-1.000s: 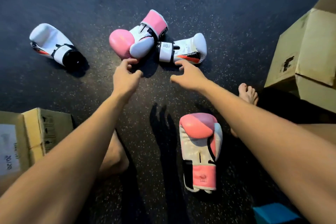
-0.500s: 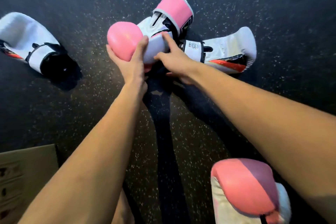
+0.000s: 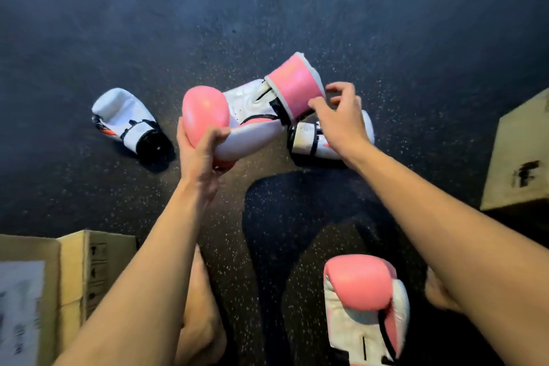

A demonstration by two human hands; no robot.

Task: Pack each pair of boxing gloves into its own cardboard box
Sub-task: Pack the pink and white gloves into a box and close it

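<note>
The left hand (image 3: pixel 202 157) is gripping the padded end of a pink glove (image 3: pixel 252 104) at centre, while the right hand (image 3: pixel 341 119) is curling its fingers at that glove's cuff; whether it is pinching it cannot be told. A second pink glove (image 3: pixel 362 306) is lying at 5 o'clock, a white glove (image 3: pixel 127 119) at 9 o'clock and another white glove (image 3: pixel 306 140) under the right hand. One cardboard box (image 3: pixel 74 270) is sitting at 7 o'clock and a second box (image 3: pixel 517 157) at 3 o'clock.

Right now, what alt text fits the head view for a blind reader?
The left hand grips a pink glove by its padded end; the right hand is at its cuff. A second pink glove, two white gloves and two cardboard boxes are on the dark floor.
</note>
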